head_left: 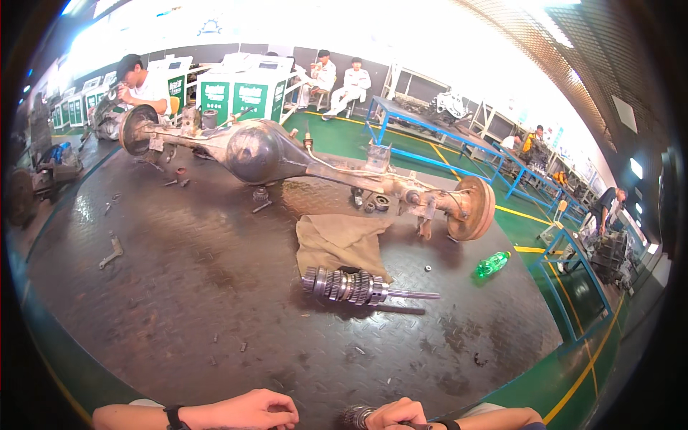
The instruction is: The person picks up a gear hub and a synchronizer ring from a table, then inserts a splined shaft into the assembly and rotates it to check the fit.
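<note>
At the near table edge, my left hand (251, 411) rests with its fingers loosely curled in and no object visible in them. A dark band circles that wrist. To its right my right hand (400, 413) is closed around a gear shaft; toothed metal (356, 416) sticks out on its left side, and the rest is cut off by the lower edge. Further in lies a larger gear shaft assembly (347, 287), its long thin end (416, 294) pointing right. It lies partly on a brown cloth (337, 240).
A rusty axle housing (261, 152) with a drum (473, 208) spans the table's far side. A green bottle (492, 265) lies right, and a metal lever (112, 251) left. Small parts dot the steel tabletop (193, 287). Several people sit or work beyond, near blue benches (444, 132).
</note>
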